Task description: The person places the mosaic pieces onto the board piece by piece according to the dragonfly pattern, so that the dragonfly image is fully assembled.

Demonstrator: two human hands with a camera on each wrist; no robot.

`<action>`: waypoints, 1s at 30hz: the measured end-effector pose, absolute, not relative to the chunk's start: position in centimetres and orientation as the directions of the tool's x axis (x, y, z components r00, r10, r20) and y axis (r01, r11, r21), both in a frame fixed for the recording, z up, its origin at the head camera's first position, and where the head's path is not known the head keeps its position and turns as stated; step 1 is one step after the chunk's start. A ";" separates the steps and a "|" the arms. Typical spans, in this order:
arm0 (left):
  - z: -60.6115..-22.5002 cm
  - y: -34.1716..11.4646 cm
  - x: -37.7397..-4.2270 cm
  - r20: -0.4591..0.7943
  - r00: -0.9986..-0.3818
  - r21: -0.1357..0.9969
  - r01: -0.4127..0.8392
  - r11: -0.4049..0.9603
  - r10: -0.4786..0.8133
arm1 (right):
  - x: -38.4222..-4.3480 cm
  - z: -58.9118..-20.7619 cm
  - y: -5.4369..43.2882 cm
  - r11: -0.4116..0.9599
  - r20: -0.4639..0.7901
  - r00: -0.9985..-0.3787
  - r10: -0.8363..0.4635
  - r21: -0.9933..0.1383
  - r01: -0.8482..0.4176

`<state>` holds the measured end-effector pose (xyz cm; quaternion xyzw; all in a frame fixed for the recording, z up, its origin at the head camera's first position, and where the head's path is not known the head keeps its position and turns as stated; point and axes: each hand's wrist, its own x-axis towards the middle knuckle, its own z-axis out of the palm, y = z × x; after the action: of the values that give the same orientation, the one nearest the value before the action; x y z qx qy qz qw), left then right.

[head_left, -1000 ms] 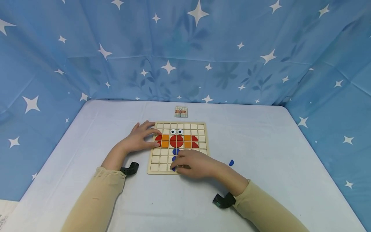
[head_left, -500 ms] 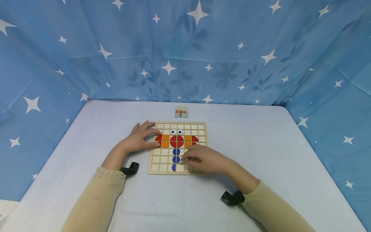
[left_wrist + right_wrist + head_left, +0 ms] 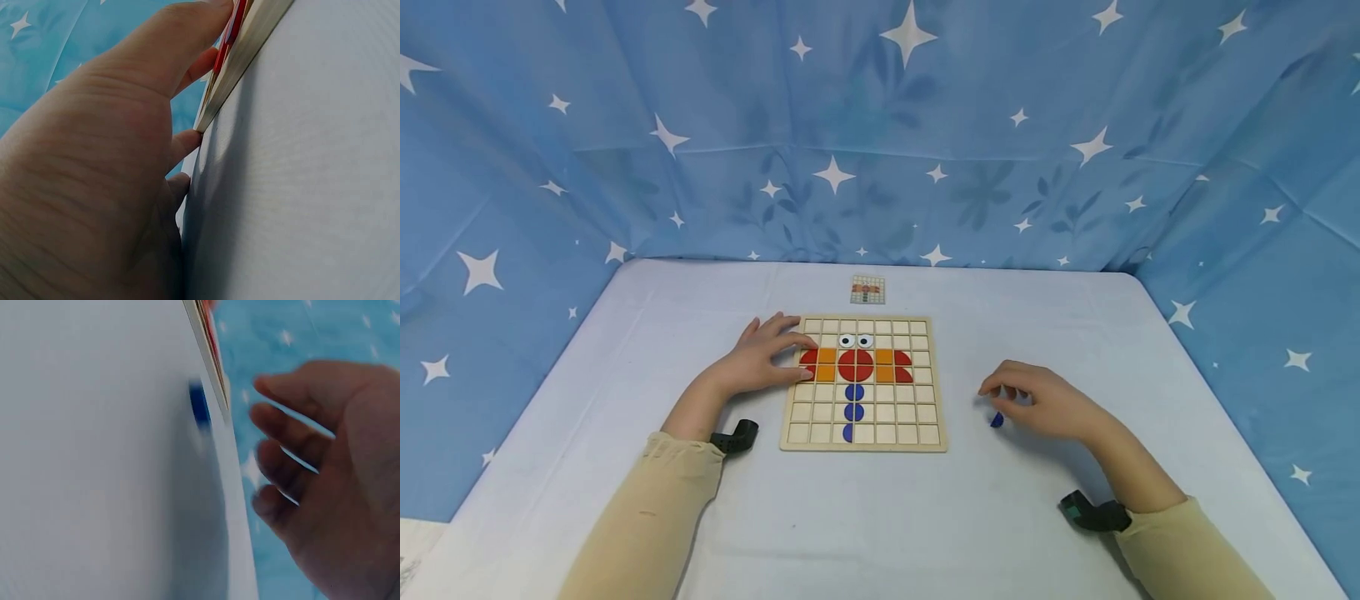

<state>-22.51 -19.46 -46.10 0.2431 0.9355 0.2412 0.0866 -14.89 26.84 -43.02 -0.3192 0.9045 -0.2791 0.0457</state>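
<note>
A wooden grid board (image 3: 895,414) lies mid-table, bearing red, orange and blue pieces and two eye pieces (image 3: 856,341). Down its middle run two blue circles and, in the bottom row, one blue half circle (image 3: 847,433) with a bare cell to its right. My left hand (image 3: 758,357) rests on the board's left edge, thumb and fingers spread; the left wrist view shows the thumb by a red piece (image 3: 230,37). Over the table right of the board hovers my right hand (image 3: 1043,400), fingers loosely bent, holding nothing. Just below its fingertips lies a loose blue half circle (image 3: 997,420).
Behind the board a small pattern card (image 3: 868,289) lies on the white tablecloth (image 3: 865,525). A blue curtain with white stars (image 3: 880,125) rises along the table's back and sides. Each wrist wears a black camera (image 3: 1093,512).
My right hand has left the board's bottom row and moved right to the loose blue half circle, uncovering the lower right cells. The left hand stays in place.
</note>
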 end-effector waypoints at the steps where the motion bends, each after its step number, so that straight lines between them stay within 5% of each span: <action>1: -46.1 -19.5 -22.5 -0.045 -0.867 0.497 0.412 0.764 0.496 | -15.0 -43.2 27.4 0.639 0.086 -0.792 -0.605 -0.541 -0.547; 10: -46.1 -19.5 -22.5 -0.052 -0.870 0.498 0.403 0.768 0.491 | -15.6 -44.1 28.9 0.616 -0.021 -0.742 -0.670 -0.573 -0.541; 18: -46.3 -19.5 -22.6 -0.052 -0.871 0.497 0.402 0.769 0.489 | -15.7 -45.3 28.8 0.627 0.077 -0.755 -0.652 -0.505 -0.593; 30: -46.3 -19.5 -22.7 -0.060 -0.872 0.492 0.398 0.774 0.486 | -15.5 -44.7 28.4 0.678 -0.009 -0.787 -0.617 -0.514 -0.526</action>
<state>-22.70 -19.50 -46.32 0.2359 0.9374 0.2392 0.0921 -15.48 28.41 -44.73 -0.3135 0.9114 -0.2506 0.0913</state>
